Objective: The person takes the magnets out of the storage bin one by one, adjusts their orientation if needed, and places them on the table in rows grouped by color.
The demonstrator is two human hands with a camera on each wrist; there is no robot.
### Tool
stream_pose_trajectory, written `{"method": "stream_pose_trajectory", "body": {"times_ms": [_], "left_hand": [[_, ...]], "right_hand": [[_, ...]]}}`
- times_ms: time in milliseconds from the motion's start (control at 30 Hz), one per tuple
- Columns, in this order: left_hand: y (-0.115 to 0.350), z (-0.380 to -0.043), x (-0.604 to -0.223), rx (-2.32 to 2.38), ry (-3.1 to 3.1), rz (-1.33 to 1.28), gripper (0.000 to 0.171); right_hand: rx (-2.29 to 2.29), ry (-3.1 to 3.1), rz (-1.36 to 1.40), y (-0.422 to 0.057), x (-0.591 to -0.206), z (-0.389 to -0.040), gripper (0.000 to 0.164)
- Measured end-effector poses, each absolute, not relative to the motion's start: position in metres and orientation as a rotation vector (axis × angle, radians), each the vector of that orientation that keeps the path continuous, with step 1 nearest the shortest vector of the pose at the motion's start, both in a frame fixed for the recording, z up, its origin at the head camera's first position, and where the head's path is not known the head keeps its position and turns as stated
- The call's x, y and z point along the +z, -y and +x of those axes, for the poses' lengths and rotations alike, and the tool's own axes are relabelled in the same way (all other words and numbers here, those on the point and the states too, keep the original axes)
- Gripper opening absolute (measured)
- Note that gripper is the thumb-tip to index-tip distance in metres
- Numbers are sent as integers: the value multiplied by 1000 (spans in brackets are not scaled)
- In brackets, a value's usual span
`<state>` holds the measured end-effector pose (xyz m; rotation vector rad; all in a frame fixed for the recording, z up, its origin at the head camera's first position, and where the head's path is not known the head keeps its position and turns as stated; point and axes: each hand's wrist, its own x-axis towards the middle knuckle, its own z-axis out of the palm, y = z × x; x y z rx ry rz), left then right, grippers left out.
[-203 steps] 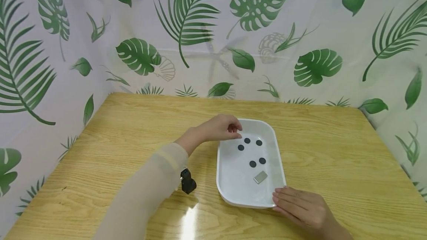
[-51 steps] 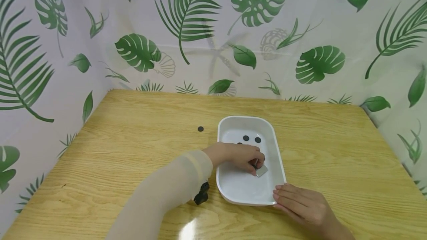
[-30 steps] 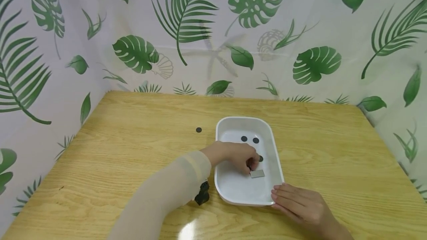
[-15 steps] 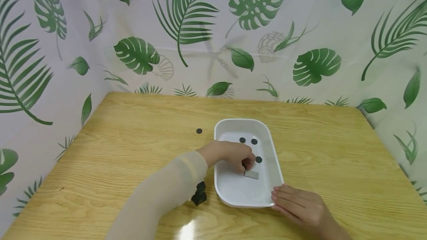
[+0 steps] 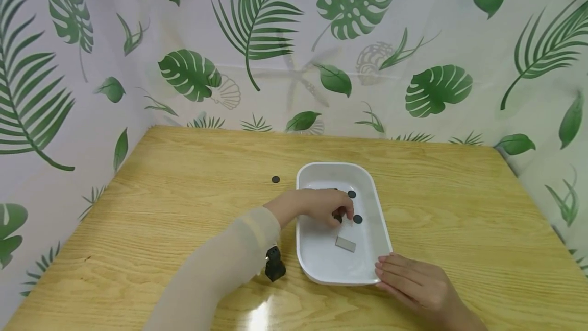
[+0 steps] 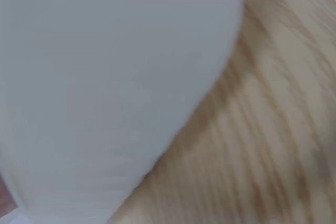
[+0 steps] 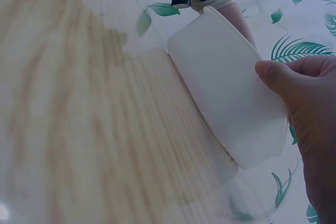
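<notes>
My left hand reaches over the white tray and pinches a small black disc between thumb and fingers. Just below those fingertips lies a silver-grey rectangular block. Other black discs sit on the tray floor, some partly or wholly covered by the hand. At the near right corner my right hand grips the tray, its fingers over the rim. The right wrist view shows the right thumb against the tray's outer wall. In the left wrist view the pale tray wall fills much of the picture.
One black disc lies on the wooden table left of the tray. A black wrist camera hangs below the left sleeve. Behind the table stands a leaf-patterned cloth.
The left hand has drawn the block leftward along the tray, then lifted away from it with the black disc. The block now lies apart from the fingers. The right hand has stayed at the corner.
</notes>
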<state>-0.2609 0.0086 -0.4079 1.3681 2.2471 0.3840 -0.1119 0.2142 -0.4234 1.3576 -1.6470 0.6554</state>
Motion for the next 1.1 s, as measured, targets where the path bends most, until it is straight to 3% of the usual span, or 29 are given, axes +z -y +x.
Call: {"method": "stream_pose_trajectory", "body": {"times_ms": [600, 1100], "left_hand": [[31, -271, -401, 1052, -2269, 1334, 30], [68, -274, -405, 1230, -2427, 1118, 30]], "right_hand": [[646, 1615, 1367, -217, -427, -114, 18], [651, 1613, 1369, -217, -429, -115, 18]]}}
